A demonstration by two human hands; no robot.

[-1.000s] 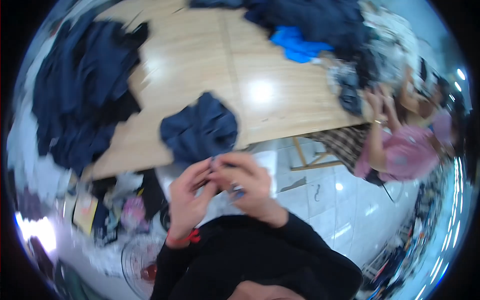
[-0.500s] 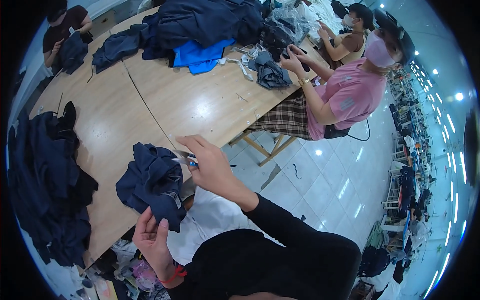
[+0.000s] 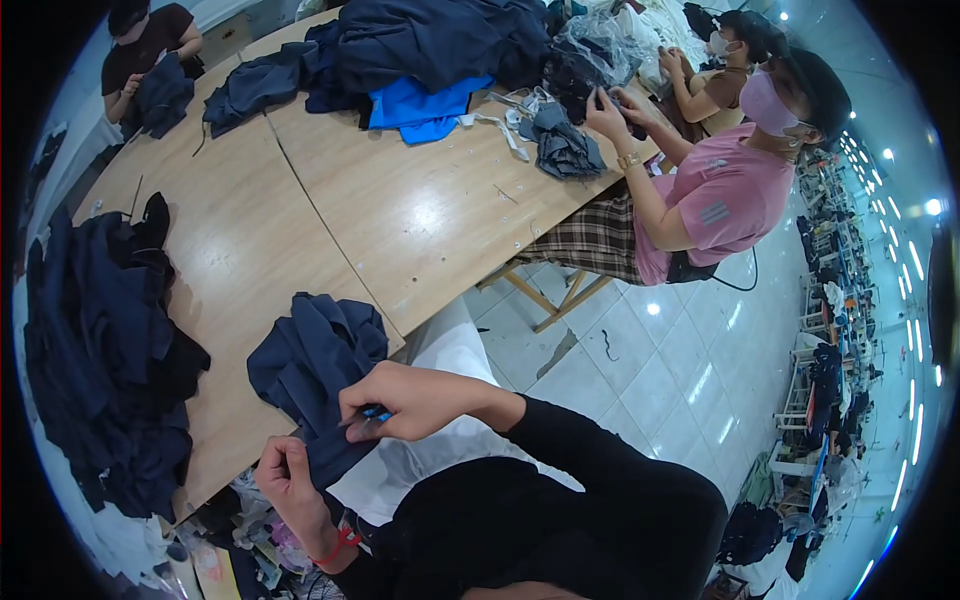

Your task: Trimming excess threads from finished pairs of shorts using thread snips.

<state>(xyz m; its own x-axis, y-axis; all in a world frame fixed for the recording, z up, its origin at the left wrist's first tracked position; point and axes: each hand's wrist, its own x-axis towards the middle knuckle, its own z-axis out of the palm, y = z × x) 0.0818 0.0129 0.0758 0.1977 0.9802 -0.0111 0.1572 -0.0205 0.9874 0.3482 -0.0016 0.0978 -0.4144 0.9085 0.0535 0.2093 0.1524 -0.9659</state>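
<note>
navy garment (image 3: 325, 350) draped over table (image 3: 225, 300), near edge | lower end pinched tight by left hand (image 3: 290, 485) | blue tool (image 3: 377, 411) gripped in curled right hand (image 3: 405, 400)

Over on the bench (image 3: 235, 265), a garment (image 3: 318, 350) lies just ahead of the left hand (image 3: 292, 485) and right hand (image 3: 398, 402), its near end between them past the edge. Left of the left hand sits a cloth pile (image 3: 105, 370); well beyond the right hand, a heap (image 3: 430, 48); farther right, a co-worker (image 3: 725, 195).
</note>
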